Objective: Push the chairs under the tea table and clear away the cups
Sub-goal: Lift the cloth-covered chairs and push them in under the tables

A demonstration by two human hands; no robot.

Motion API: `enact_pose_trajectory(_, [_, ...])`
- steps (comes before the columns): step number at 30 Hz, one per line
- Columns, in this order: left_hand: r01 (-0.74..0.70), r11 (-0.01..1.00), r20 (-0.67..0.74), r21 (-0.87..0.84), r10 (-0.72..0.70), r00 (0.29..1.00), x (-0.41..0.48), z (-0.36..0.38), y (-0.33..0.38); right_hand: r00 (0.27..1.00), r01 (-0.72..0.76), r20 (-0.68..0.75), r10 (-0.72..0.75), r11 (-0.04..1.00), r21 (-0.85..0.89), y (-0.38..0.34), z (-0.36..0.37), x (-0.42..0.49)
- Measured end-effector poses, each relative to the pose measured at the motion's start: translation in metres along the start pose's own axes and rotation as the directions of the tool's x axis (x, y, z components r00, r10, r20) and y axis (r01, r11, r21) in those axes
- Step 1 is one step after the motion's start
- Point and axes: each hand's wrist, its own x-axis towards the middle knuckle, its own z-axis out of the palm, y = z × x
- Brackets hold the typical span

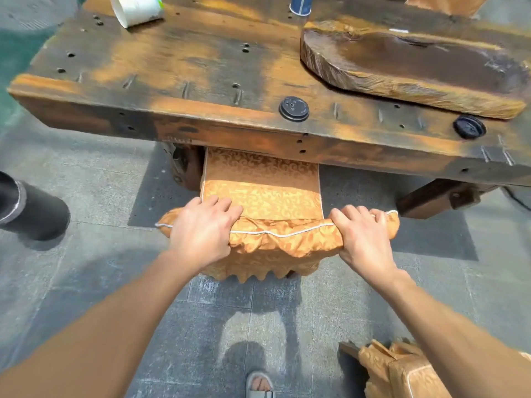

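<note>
Head view: fingers of both hands curled over chair backrest top

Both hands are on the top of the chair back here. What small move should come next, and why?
Probably one more short push forward. The left hand and right hand grip the top of the gold-covered chair, whose seat is partly under the tea table, yet part of the seat and the backrest remain outside the table edge. The tipped white cup can wait.
</note>
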Motion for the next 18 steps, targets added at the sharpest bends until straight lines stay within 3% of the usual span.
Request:
enact_pose_trajectory(9, [-0.010,0.998,-0.037,0.056,0.012,0.999,0.048,0.004,-0.029,0.999,-0.021,-0.025,0.020,1.000,-0.019,0.007,0.000,0.051])
enact_pose_trajectory(18, [0.192,0.979,-0.048,0.071,-0.189,0.981,0.110,0.008,-0.055,0.998,-0.057,-0.018,0.058,0.998,0.030,0.012,-0.005,0.122])
